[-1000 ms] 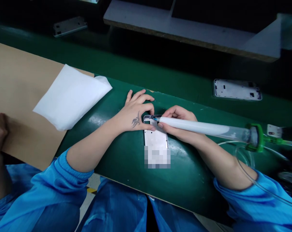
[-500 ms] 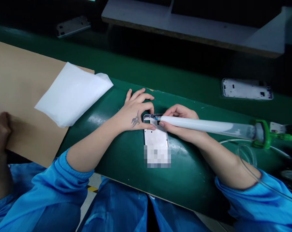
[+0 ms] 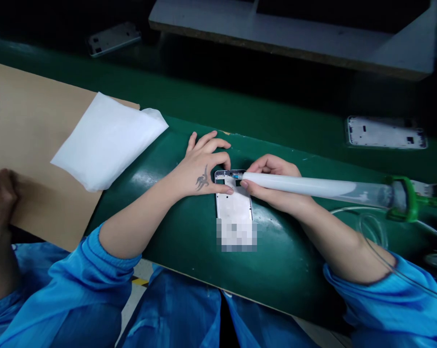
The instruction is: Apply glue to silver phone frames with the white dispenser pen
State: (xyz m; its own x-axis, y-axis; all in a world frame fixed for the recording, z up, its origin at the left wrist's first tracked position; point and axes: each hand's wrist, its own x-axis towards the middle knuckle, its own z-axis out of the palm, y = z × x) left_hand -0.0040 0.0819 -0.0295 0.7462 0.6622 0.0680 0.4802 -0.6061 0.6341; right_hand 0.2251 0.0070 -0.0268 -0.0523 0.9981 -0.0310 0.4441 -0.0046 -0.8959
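Note:
A silver phone frame (image 3: 233, 205) lies flat on the green bench in front of me, its lower part blurred out. My left hand (image 3: 200, 169) grips the frame's upper left corner between thumb and index finger, the other fingers spread above it. In my right hand (image 3: 274, 176) is a dispensing syringe (image 3: 305, 186) filled with white material, held near its tip like a pen. The syringe's blue needle tip points left and is at the frame's top part; whether it touches is too small to tell. A green cap with a clear hose closes the syringe's back end.
White sheet material (image 3: 109, 140) lies on brown cardboard (image 3: 40, 116) to the left, where a co-worker's hand (image 3: 1, 198) rests. More phone frames lie at the back right (image 3: 387, 133) and back left (image 3: 115, 38). A shelf (image 3: 294, 41) spans the back. Clear tubing (image 3: 373, 227) loops over my right forearm.
The syringe tip and my right hand have moved slightly to the right along the frame's top edge. My left hand stays on the frame. At the back right, the other frame appears farther right.

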